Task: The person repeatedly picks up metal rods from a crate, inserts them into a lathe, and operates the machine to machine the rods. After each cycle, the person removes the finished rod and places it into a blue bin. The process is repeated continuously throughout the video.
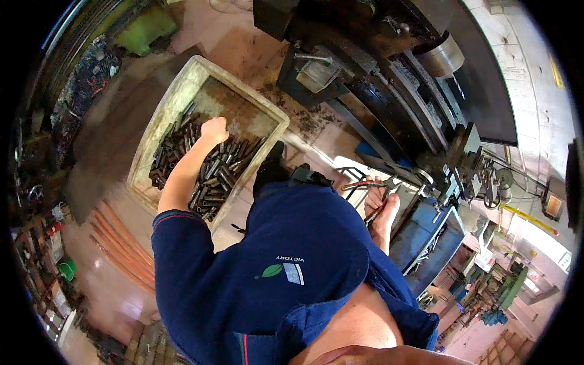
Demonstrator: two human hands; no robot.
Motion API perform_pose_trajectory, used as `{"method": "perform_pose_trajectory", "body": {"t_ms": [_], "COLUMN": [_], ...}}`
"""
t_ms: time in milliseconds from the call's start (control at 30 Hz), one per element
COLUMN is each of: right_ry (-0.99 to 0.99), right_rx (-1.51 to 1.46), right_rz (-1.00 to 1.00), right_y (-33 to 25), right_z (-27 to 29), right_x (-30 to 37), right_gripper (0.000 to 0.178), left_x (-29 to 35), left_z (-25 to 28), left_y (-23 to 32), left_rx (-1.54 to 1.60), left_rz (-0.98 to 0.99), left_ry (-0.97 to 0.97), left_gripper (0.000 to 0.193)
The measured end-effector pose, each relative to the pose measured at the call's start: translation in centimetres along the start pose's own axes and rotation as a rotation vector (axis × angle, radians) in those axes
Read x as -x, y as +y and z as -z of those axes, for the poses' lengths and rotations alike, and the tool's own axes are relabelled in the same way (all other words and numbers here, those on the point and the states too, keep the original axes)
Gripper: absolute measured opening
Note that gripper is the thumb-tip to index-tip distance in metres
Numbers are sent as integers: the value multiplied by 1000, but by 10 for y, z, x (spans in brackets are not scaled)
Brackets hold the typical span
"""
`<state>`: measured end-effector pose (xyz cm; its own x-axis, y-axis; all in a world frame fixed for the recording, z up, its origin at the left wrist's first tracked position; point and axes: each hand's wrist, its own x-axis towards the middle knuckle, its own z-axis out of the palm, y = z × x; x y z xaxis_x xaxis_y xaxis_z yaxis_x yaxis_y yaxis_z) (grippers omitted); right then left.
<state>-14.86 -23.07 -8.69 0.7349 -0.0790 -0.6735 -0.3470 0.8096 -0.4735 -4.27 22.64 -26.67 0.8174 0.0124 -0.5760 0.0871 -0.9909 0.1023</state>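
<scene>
The dark blue shirt [255, 249] lies nearest the camera. Beyond it, the right hand [382, 213] is curled on pliers [364, 184], whose long axis runs roughly crosswise, red handles leftward, head rightward; this grip presumably keeps the tool ready. The left hand [214, 130], closed into a fist, is over the tub [173, 91]; whether it pinches anything cannot be told. Within the tub, probably for containment within reach, loose metal pieces [228, 173] lie with axes in mixed directions. Farther off stands a dark machine [389, 85].
</scene>
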Motion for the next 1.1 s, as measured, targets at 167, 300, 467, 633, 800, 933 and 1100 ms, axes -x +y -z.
{"method": "perform_pose_trajectory", "body": {"t_ms": [167,300,467,633,800,933,1100], "right_ry": [-106,-257,-401,-440,-423,-310,-183], "right_rx": [32,132,681,1053,1120,1246,1301], "right_rz": [31,51,88,142,214,205,391], "right_y": [-7,-12,-17,-10,-19,-32,-18], "right_z": [8,-9,-74,-88,-77,-87,-72], "right_x": [-7,-16,-11,-5,1,20,13], "right_gripper": [36,35,47,33,38,39,35], "left_x": [29,84,110,116,113,110,110], "left_z": [20,92,147,177,172,166,169], "left_y": [-18,29,126,217,255,271,286], "left_rx": [850,1666,1831,1713,1495,1404,1344], "left_rz": [105,-57,-418,-606,-667,-663,-690], "left_ry": [179,208,35,-27,-12,-118,-199], "left_gripper": [18,14,17,18,19,18,19]}}
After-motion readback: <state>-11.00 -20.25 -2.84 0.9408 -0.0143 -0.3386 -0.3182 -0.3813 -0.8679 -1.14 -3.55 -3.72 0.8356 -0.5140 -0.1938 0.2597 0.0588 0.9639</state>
